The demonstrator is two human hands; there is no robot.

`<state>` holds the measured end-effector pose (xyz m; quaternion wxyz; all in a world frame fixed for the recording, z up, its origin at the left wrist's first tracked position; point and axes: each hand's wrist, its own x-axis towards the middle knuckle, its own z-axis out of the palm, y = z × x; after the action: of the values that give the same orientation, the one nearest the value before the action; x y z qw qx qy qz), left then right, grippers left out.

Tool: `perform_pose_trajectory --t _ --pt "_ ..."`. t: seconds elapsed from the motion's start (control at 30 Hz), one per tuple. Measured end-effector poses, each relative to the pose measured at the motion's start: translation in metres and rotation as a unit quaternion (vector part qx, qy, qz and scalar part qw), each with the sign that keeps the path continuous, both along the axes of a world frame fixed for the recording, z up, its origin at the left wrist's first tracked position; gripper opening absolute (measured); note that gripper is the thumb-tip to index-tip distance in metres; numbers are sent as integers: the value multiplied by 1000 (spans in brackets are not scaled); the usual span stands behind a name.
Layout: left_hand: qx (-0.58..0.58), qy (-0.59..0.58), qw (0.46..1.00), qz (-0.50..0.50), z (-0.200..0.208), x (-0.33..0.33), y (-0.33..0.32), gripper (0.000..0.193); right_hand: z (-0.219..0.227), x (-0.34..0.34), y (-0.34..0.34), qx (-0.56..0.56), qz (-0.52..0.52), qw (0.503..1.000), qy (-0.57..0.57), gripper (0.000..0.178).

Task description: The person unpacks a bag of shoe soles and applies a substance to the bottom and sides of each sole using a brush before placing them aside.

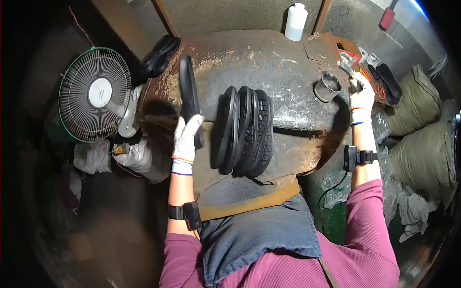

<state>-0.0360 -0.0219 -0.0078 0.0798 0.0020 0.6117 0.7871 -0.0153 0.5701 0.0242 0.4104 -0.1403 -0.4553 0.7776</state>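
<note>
The white-gloved left hand (188,137) grips a curved black rubber sole (189,91), ten o'clock from the stacked black rubber soles (247,132); the white-gloved right hand (361,93) clasps a short grey tool (345,68) near a dull metal cup (328,88) at two o'clock. A firm left grip should steady the sole.

Held sole (188,81): black, long, narrow; raised on edge, seen nearly side-on, far end pointing away; left of the stack, apart from it.
Sole stack (245,132): several black soles packed side by side, touching, long edges up; grooved tread toward right; count unclear.
Metal pot (328,88): squat, grey, stained, open-topped, upright; right of stack.
Small tool (345,68): held just beyond pot; possibly a brush, partly hidden.
</note>
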Motion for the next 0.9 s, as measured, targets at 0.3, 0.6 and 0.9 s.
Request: perform_pose_trajectory --t 0.3,0.6,0.9 --pt "479 -233 796 -289 52 65 82 88 45 0 -223 365 130 921 -50 23" --pt "443 -310 750 -382 38 83 76 88 31 9 -249 543 79 835 -34 24" --pt "506 -209 752 -367 35 82 100 73 41 85 -295 362 276 887 -77 17"
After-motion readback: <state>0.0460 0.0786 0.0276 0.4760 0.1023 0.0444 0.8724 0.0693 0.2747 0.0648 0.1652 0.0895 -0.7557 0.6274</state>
